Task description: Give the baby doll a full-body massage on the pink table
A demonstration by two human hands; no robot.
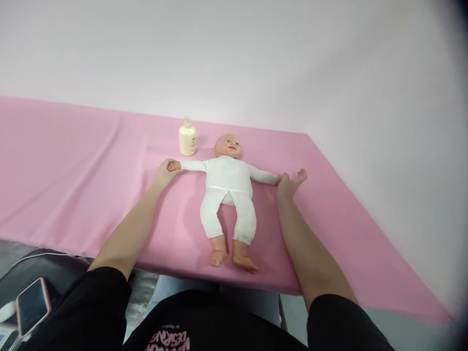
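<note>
A baby doll (pixel 229 178) in a white suit lies on its back with its arms stretched out sideways and its bare feet toward me. My left hand (pixel 165 174) is closed round the doll's hand on the left side. On the other side, my right hand (pixel 287 186) grips the doll's other hand at the end of its sleeve, with some fingers extended outward to the right. Shiny whitish spots show on the doll's face. Behind the left arm of the doll stands a pale yellow lotion bottle (pixel 187 140) with a clear top.
A pink cloth (pixel 84 180) covers the table, with folds at the left. The white wall (pixel 234 58) rises behind its back edge. At the lower left, a phone (pixel 33 307) and a white cable (pixel 40 254) lie on a dark surface beside me.
</note>
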